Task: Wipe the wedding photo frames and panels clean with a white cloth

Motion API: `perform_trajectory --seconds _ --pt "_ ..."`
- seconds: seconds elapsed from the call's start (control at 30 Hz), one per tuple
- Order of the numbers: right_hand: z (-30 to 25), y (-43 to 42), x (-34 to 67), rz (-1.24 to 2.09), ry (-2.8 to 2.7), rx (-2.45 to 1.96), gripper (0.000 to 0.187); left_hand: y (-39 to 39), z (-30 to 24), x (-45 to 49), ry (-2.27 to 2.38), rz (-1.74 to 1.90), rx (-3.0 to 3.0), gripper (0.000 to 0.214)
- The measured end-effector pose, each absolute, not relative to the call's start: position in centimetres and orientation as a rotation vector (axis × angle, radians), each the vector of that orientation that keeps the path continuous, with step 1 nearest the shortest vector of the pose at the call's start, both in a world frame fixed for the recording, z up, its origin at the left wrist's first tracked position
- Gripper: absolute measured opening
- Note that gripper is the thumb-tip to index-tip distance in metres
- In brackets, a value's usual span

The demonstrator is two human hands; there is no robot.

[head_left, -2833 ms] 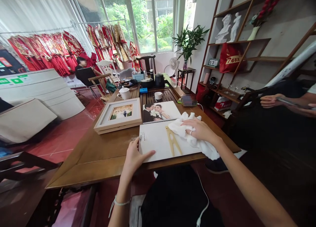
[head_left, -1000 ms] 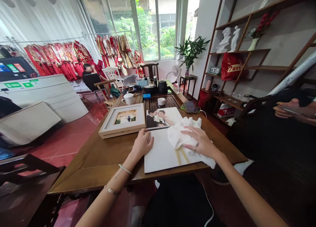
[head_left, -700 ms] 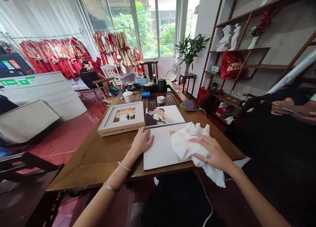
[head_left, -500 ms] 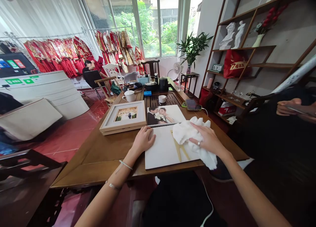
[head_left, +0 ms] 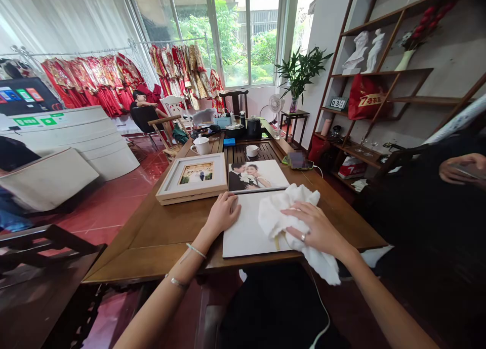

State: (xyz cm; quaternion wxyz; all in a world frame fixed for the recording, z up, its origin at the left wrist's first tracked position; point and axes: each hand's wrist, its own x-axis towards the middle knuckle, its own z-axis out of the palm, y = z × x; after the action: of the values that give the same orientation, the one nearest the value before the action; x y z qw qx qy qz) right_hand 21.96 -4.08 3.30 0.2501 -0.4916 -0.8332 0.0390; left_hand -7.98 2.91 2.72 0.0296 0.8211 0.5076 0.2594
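A flat white panel (head_left: 246,237) lies at the table's near edge. My left hand (head_left: 224,213) grips its upper left corner, fingers bent and thumb on the panel's face. My right hand (head_left: 317,227) is closed on a crumpled white cloth (head_left: 275,212), pressing it onto the panel's right half. Part of the cloth hangs past the near edge. A tan strip (head_left: 277,243) on the panel shows just below the cloth; the rest of it is covered. Touching the panel's far side is a photo print of a couple (head_left: 261,177).
Stacked picture frames (head_left: 193,179) stand left of the print. Farther back are a lidded white mug (head_left: 201,145), a small cup (head_left: 252,150) and a phone (head_left: 299,160) on a cable. At the right, another person's hand (head_left: 463,169) holds a phone.
My right hand has moved the cloth left and towards me, covering most of the tan strips. My left hand stays at the corner. The view has shifted slightly.
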Motion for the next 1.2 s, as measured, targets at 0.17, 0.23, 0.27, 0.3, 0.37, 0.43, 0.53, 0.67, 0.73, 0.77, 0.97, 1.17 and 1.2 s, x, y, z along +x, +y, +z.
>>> perform_trajectory --seconds 0.17,0.23,0.27,0.3,0.37,0.43,0.53,0.67,0.73,0.77,0.97,1.17,1.2 --pt "2.8 -7.9 24.2 0.159 -2.323 -1.230 0.035 3.1 2.6 -7.9 1.526 0.822 2.529 0.028" --pt "2.7 -7.8 25.0 0.146 -2.312 -1.262 0.035 3.1 2.5 -7.9 1.536 0.826 2.537 0.026" --pt "2.7 -7.4 25.4 0.135 -2.293 -1.295 0.035 3.1 2.5 -7.8 1.548 0.825 2.539 0.025" --pt "2.7 -6.7 25.7 0.126 -2.269 -1.333 0.035 3.1 2.5 -7.7 1.560 0.827 2.539 0.024" --pt "2.8 -4.7 26.1 0.123 -2.219 -1.401 0.035 3.1 2.4 -7.6 1.567 0.839 2.536 0.023" --pt "3.1 -2.3 26.1 0.142 -2.193 -1.437 0.036 3.1 2.3 -7.6 1.551 0.845 2.543 0.022" --pt "3.7 1.1 25.3 0.181 -2.204 -1.445 0.038 3.3 2.2 -7.5 1.527 0.810 2.572 0.023" --pt "4.4 3.9 22.5 0.181 -2.234 -1.439 0.038 3.4 2.2 -7.5 1.528 0.787 2.591 0.025" --pt "4.6 4.5 21.0 0.176 -2.245 -1.421 0.037 3.3 2.2 -7.5 1.541 0.785 2.601 0.025" --pt "4.7 4.6 20.3 0.176 -2.252 -1.401 0.035 3.3 2.2 -7.5 1.550 0.784 2.607 0.024" --pt "5.0 1.8 19.5 0.220 -2.375 -1.040 0.028 3.2 2.0 -7.3 1.596 0.804 2.611 0.024" --pt "5.1 -5.2 22.3 0.285 -2.502 -0.820 0.028 3.4 2.0 -7.4 1.563 0.808 2.609 0.026" --pt "5.2 -5.9 22.7 0.300 -2.519 -0.806 0.028 3.5 2.0 -7.4 1.548 0.814 2.606 0.026"
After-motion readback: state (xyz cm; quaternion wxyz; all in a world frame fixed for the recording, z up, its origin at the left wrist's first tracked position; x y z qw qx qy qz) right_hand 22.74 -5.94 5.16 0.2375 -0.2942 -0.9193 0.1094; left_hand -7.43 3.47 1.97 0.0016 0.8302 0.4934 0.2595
